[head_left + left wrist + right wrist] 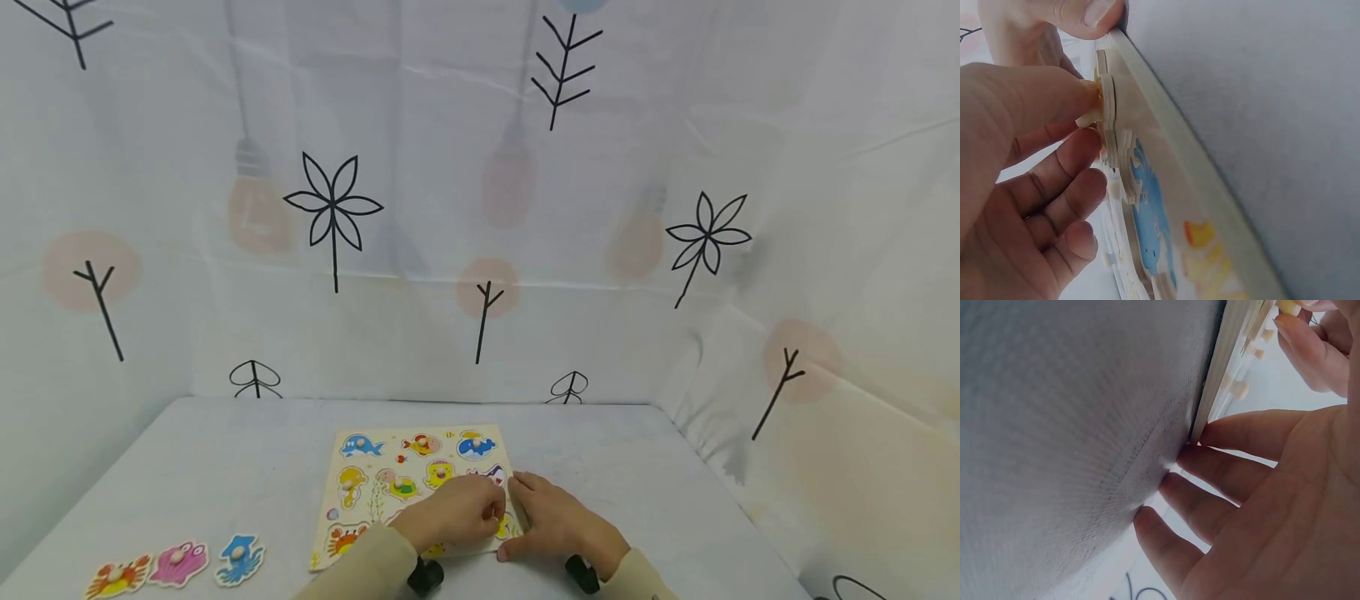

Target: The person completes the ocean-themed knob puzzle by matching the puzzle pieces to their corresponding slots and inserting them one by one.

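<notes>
My left hand [457,510] is over the front right part of a cream wooden peg puzzle board [331,492] with sea-animal pictures. Its thumb and forefinger pinch the small wooden knob [1088,117] of a yellow puzzle piece [507,526], while the other fingers curl loosely. In the left wrist view the piece's wooden edge [1109,106] stands raised over the board. Beside it is a blue sea-animal picture [1154,219]. My right hand [558,521] rests at the board's right edge, fingers spread and touching the side and the cloth, thumb near the front corner.
Three loose knobbed pieces lie on the white cloth at the front left: an orange crab [118,577], a pink piece [178,564] and a blue octopus [240,559]. Further knobbed pieces, such as a whale [362,445], sit on the board. A printed curtain [420,333] hangs behind the table.
</notes>
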Demonstrator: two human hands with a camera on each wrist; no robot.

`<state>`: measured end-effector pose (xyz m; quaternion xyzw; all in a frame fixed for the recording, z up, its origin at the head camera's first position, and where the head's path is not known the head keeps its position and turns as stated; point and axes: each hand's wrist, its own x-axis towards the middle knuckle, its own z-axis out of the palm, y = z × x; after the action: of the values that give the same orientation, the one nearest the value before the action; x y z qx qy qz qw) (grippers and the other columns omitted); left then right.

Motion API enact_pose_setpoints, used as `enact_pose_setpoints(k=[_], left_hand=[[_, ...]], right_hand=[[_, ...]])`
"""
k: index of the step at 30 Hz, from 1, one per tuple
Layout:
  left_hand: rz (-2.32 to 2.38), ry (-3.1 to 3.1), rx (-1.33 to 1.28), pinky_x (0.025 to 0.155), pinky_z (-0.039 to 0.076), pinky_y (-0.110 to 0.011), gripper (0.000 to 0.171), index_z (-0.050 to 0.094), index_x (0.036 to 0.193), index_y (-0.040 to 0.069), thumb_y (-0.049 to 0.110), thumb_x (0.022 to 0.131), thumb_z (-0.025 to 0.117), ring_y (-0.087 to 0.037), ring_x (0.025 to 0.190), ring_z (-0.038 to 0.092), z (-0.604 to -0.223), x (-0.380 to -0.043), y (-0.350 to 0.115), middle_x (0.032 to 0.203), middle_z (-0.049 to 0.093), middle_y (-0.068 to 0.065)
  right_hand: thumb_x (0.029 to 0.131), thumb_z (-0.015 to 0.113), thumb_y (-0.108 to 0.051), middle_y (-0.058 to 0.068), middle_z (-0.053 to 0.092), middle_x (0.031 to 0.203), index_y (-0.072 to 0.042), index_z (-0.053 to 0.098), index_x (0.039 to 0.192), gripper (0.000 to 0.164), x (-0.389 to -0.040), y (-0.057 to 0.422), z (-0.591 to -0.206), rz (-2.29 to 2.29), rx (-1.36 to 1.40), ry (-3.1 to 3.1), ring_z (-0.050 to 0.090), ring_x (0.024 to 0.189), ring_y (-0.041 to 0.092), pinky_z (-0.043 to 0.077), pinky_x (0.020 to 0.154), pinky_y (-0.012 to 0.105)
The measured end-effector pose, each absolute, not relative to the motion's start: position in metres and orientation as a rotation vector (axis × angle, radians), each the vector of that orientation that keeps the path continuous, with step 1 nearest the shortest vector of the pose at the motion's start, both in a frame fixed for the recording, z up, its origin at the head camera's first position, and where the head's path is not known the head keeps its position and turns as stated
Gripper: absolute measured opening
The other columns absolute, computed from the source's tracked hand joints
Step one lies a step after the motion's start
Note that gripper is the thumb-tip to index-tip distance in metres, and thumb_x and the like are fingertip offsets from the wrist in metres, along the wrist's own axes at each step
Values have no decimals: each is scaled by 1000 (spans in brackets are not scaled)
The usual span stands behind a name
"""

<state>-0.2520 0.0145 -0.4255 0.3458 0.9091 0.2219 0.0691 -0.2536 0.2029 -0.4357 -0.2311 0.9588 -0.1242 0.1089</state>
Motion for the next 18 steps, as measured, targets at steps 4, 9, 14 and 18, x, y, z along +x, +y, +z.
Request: enact_pose_setpoints(k=[4, 9, 14, 18], left_hand=[[679, 2733, 1001, 59, 38, -21, 8, 58, 76, 25, 19, 81, 61, -4, 63, 45, -427, -253, 16, 66, 50, 13], [680, 2739, 983, 59, 38, -21, 9, 57, 75, 25, 20, 81, 62, -4, 63, 45, -429, -257, 17, 66, 50, 13], [685, 2736, 976, 58, 38, -21, 9, 57, 76, 24, 19, 81, 62, -4, 63, 45, -431, -259, 17, 65, 50, 12], [697, 2738, 998, 58, 38, -21, 9, 57, 75, 24, 19, 81, 63, -4, 62, 45, -430, -259, 17, 66, 50, 13]], right_hand=[[56, 59, -76, 3, 37, 137, -17, 39, 135, 100, -253, 203, -436, -361, -700, 2831, 36, 123, 26, 32, 96, 49], [57, 58, -76, 2, 36, 137, -18, 39, 135, 100, -253, 203, -435, -348, -713, 2838, 36, 123, 25, 32, 96, 48], [56, 59, -76, 4, 36, 138, -19, 39, 135, 99, -253, 203, -435, -360, -679, 2818, 36, 123, 26, 32, 95, 49], [56, 60, -75, 4, 36, 138, -20, 38, 135, 99, -252, 202, -433, -363, -670, 2813, 37, 123, 26, 32, 95, 49]])
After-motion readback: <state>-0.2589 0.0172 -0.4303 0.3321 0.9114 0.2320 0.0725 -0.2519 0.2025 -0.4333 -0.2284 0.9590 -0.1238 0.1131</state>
